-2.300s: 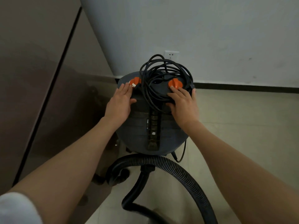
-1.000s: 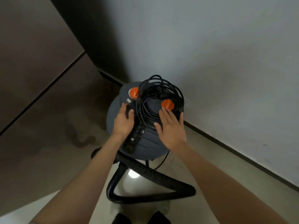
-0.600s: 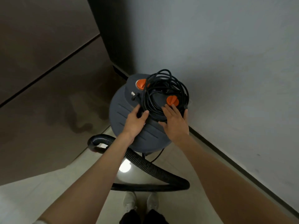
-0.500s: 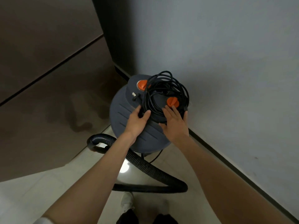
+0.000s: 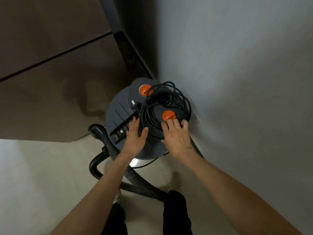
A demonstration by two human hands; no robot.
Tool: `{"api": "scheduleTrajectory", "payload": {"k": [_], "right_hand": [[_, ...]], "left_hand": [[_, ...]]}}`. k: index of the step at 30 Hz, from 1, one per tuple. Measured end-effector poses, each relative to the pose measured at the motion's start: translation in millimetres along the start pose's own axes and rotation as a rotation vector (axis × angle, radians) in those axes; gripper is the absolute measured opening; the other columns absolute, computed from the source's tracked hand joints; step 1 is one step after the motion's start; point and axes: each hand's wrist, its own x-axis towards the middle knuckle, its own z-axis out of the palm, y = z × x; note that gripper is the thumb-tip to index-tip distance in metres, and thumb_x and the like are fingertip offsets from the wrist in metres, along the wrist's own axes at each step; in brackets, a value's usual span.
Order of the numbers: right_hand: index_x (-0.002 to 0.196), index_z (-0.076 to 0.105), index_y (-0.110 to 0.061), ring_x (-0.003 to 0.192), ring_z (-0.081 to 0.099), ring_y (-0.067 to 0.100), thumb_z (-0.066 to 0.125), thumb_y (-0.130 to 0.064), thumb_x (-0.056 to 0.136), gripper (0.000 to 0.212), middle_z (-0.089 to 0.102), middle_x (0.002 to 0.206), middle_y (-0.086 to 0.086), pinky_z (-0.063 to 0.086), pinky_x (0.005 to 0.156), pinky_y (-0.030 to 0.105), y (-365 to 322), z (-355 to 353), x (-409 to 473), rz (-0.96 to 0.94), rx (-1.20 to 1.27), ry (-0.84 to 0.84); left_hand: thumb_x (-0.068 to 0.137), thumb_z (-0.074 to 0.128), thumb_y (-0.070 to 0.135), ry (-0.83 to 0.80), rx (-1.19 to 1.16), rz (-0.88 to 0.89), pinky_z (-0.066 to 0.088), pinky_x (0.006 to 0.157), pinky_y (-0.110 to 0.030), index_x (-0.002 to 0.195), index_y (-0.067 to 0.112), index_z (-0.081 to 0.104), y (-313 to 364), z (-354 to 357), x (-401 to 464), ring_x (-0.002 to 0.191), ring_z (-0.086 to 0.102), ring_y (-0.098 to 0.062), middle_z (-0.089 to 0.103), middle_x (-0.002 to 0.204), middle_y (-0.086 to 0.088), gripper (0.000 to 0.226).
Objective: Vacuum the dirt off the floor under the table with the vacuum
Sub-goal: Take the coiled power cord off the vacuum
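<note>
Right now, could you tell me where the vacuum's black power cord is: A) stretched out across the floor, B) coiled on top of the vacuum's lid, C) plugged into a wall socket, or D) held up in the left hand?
B: the power cord lies in loops on the vacuum lid, around the orange knobs.

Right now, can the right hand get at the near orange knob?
Probably yes. The right hand lies flat on the vacuum lid, fingertips beside the near orange knob; nothing lies between.
</note>
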Motion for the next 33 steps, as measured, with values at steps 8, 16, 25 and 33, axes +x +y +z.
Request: {"api": "scheduleTrajectory", "payload": {"k": [8, 16, 25, 33], "right_hand": [[0.073, 0.067, -0.011, 0.072, 0.062, 0.023, 0.093, -0.029, 0.041, 0.045, 0.063, 0.075, 0.005, 0.048, 0.068, 0.035, 14.1, -9.5, 13.0, -0.114, 0.103, -0.103], [0.124, 0.052, -0.008, 0.106, 0.058, 0.030, 0.054, -0.021, 0.095, 0.032, 0.065, 0.112, 0.012, 0.034, 0.091, 0.036, 27.0, -68.0, -9.1, -0.207, 0.440, -0.063], [0.108, 0.068, -0.002, 0.085, 0.064, 0.037, 0.066, -0.012, 0.084, 0.026, 0.067, 0.089, 0.016, 0.047, 0.081, 0.043, 17.3, -112.7, -67.7, -0.351, 0.566, -0.057], [0.125, 0.061, -0.010, 0.098, 0.059, 0.025, 0.059, -0.017, 0.092, 0.033, 0.063, 0.103, 0.011, 0.044, 0.082, 0.030, 4.2, -146.3, -94.4, -0.285, 0.742, -0.101]], "left_hand": [[0.100, 0.041, 0.017, 0.078, -0.306, -0.134, 0.019, 0.115, -0.026, 0.148, 0.009, 0.021, 26.3, 15.7, -20.4, 0.142, 0.021, -0.016, 0.024, 0.154, -0.003, 0.052], [0.084, 0.064, 0.047, 0.105, -0.799, -0.243, 0.051, 0.091, -0.034, 0.126, -0.010, 0.047, 44.3, 22.2, -62.7, 0.093, 0.065, -0.028, 0.063, 0.105, -0.027, 0.073], [0.094, 0.052, 0.012, 0.064, -1.002, -0.238, 0.053, 0.074, -0.026, 0.091, 0.003, 0.063, 68.4, -11.0, -123.7, 0.081, 0.062, -0.019, 0.066, 0.086, -0.009, 0.014], [0.095, 0.046, 0.038, -0.054, -1.119, -0.072, 0.049, 0.086, -0.028, 0.112, 0.011, 0.064, 78.8, -29.3, -181.6, 0.088, 0.068, -0.014, 0.072, 0.096, -0.003, 0.037]]}}
